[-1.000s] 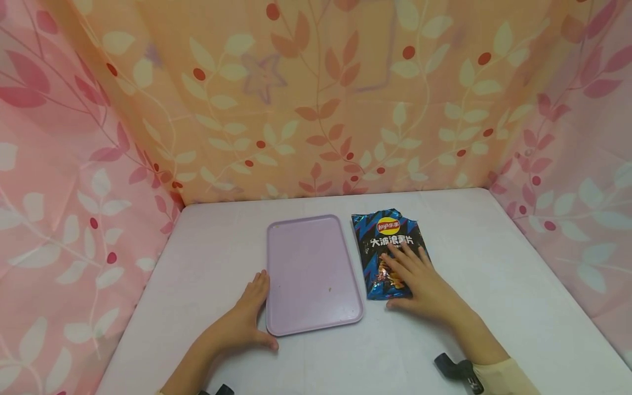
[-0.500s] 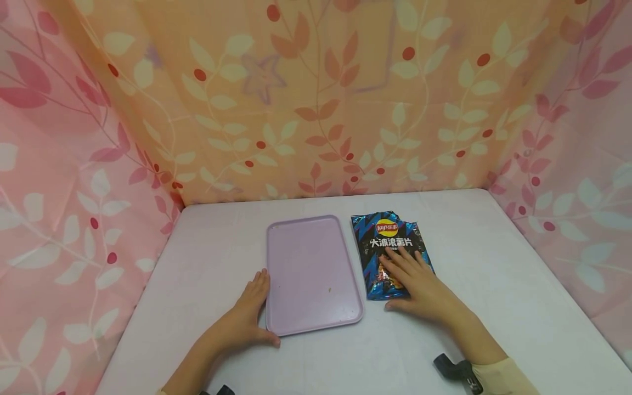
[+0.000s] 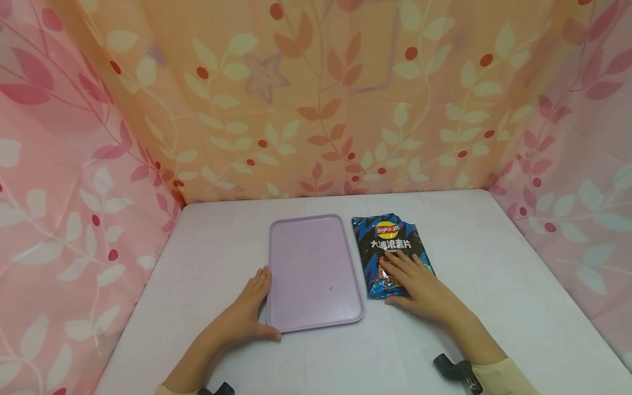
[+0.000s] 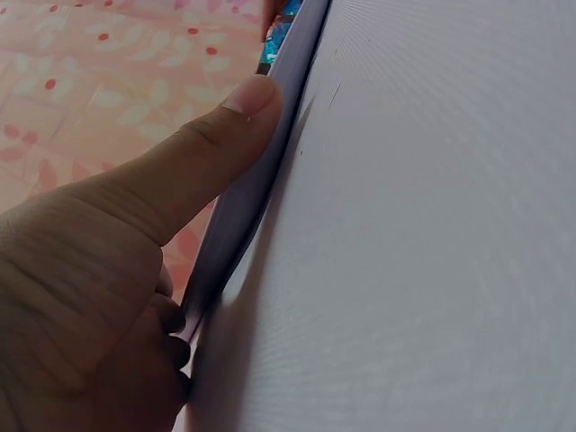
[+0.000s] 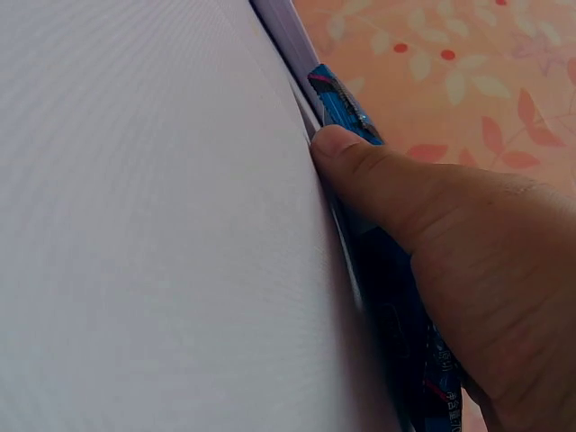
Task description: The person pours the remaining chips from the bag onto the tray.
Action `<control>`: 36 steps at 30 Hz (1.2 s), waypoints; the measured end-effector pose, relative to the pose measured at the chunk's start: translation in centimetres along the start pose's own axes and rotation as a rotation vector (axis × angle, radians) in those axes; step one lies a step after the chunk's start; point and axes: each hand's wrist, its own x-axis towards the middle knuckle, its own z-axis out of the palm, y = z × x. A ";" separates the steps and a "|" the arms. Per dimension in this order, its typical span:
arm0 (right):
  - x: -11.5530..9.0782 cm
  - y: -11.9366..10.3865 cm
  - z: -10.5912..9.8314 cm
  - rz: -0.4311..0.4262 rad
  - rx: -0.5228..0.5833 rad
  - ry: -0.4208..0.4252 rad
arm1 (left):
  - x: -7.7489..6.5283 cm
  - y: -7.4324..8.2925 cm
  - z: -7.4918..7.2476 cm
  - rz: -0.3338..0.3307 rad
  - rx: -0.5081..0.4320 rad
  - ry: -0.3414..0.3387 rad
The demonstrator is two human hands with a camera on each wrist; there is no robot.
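Note:
A purple rectangular tray (image 3: 313,269) lies on the white table, with a few small specks on its surface. My left hand (image 3: 249,312) is at its left side, fingers along the edge and thumb by the near left corner; the left wrist view has the thumb (image 4: 220,135) against the tray's side. Just right of the tray lies a blue and black bag of potato chips (image 3: 382,236) with a jagged top edge. Spread fingers of my right hand (image 3: 419,288) rest on the bag's lower half and hide part of it. Its thumb (image 5: 369,166) lies at the bag's near edge.
The white tabletop (image 3: 197,247) stretches around both things. Floral curtains (image 3: 306,99) enclose the back and both sides. Dark wrist camera mounts (image 3: 459,373) sit at the wrists near the front.
My right hand and the top of the chip bag have shifted slightly toward me. The left hand stays at the tray's edge, its thumb a touch farther right.

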 end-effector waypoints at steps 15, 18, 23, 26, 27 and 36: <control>0.0 -0.4 -0.5 -0.060 -0.037 -0.015 | 0.2 -0.3 -0.1 -0.020 -0.049 0.007; 0.1 -0.5 -0.7 -0.064 -0.048 -0.016 | 0.2 -0.3 -0.1 -0.015 -0.045 0.013; 0.2 -0.7 -0.8 -0.062 -0.075 -0.016 | 0.1 -0.1 -0.1 -0.018 -0.050 0.016; 0.2 -0.9 -0.7 -0.075 -0.094 -0.004 | 0.1 0.0 -0.2 -0.027 -0.055 0.013; 0.2 -0.8 -0.7 -0.082 -0.100 0.003 | 0.1 0.0 -0.3 -0.028 -0.057 0.013; 0.2 -0.6 -0.6 -0.173 -0.150 0.082 | 0.1 0.3 -0.4 -0.018 -0.058 0.017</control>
